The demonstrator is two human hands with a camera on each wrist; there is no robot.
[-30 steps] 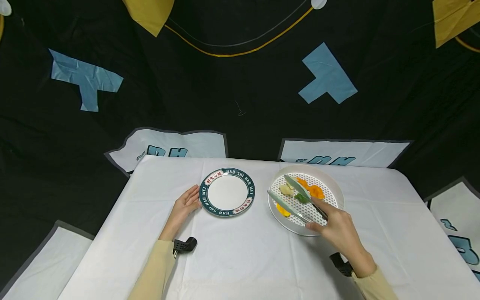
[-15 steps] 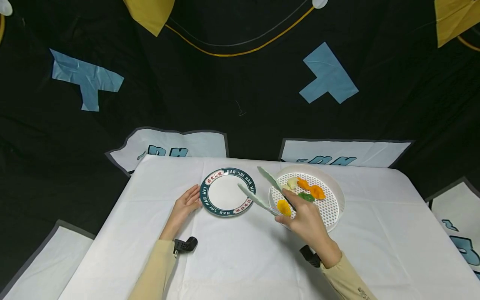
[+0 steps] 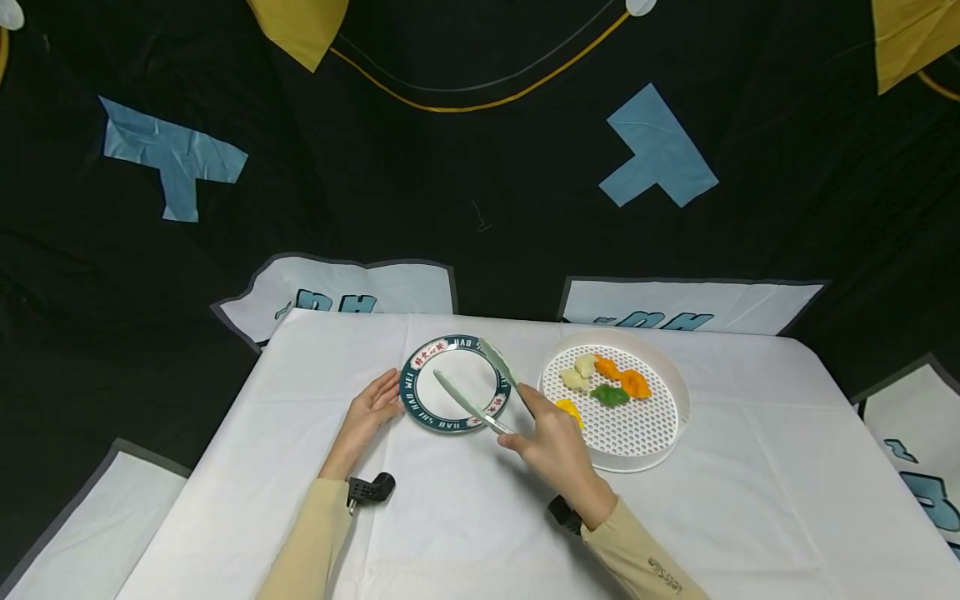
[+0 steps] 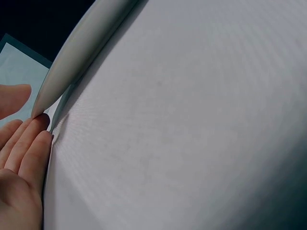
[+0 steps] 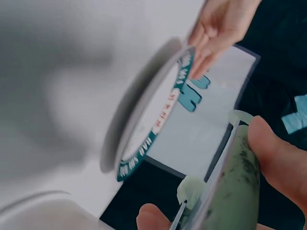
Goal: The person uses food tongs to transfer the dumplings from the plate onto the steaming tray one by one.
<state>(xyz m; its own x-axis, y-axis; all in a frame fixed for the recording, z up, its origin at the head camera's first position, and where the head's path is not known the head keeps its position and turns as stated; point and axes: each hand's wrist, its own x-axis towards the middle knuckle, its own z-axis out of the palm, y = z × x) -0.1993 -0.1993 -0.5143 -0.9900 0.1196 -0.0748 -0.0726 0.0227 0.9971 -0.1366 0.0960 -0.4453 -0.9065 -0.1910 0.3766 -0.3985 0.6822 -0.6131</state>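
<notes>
My left hand (image 3: 371,410) lies beside the plate (image 3: 431,393), white with a dark green lettered rim. Its fingers are fairly straight, fingertips right at the left edge; in the left wrist view the plate's underside (image 4: 88,52) slopes up from them. My right hand (image 3: 558,446) holds tongs (image 3: 471,406) with pale green arms. The tongs are spread over the plate's right half, with nothing visible between their tips. In the right wrist view the thumb lies along a speckled green arm (image 5: 237,177) of the tongs.
Right of the plate stands a round white perforated tray (image 3: 637,427). On it are pale yellow pieces (image 3: 575,379), orange pieces (image 3: 634,383), a green piece (image 3: 610,395) and a yellow piece (image 3: 568,410) partly behind my right hand. A white cloth (image 3: 450,525) covers the table.
My right hand has moved left with the spread tongs, from over the pieces on the perforated tray to over the plate. My left hand has stayed at the plate's edge.
</notes>
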